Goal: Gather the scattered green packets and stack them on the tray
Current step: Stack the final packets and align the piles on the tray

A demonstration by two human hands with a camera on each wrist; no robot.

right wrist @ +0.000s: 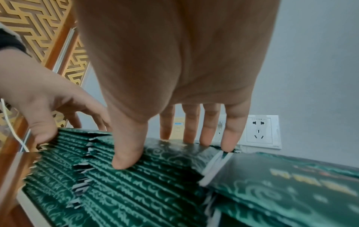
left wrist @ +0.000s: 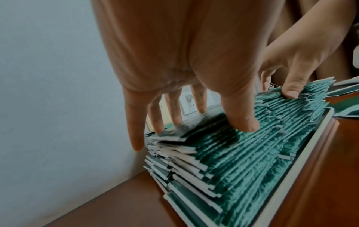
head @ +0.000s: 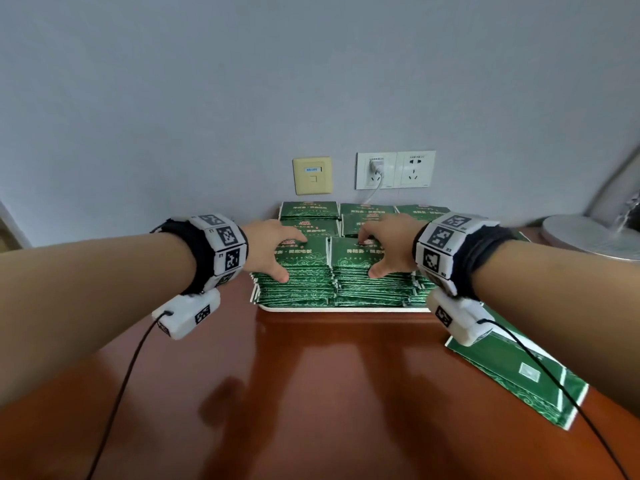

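Observation:
A white tray point(head: 346, 309) against the wall carries several tall stacks of green packets. My left hand point(head: 292, 258) lies on the front left stack point(head: 298, 289), straight fingers on its top packet and thumb against its front edges; the left wrist view shows this hand point(left wrist: 202, 121) the same way. My right hand point(head: 369, 254) rests likewise on the front right stack point(head: 374, 289), its thumb point(right wrist: 124, 161) pressed on the packet edges. More stacks point(head: 308, 209) stand behind. One loose green packet point(head: 512, 372) lies on the table under my right forearm.
The brown wooden table point(head: 329, 393) stretches toward me from the tray. Wall sockets point(head: 394, 169), one with a white plug and cable, and a yellow wall plate point(head: 312, 175) sit just above the tray. A round silver lamp base point(head: 588, 237) stands at the right.

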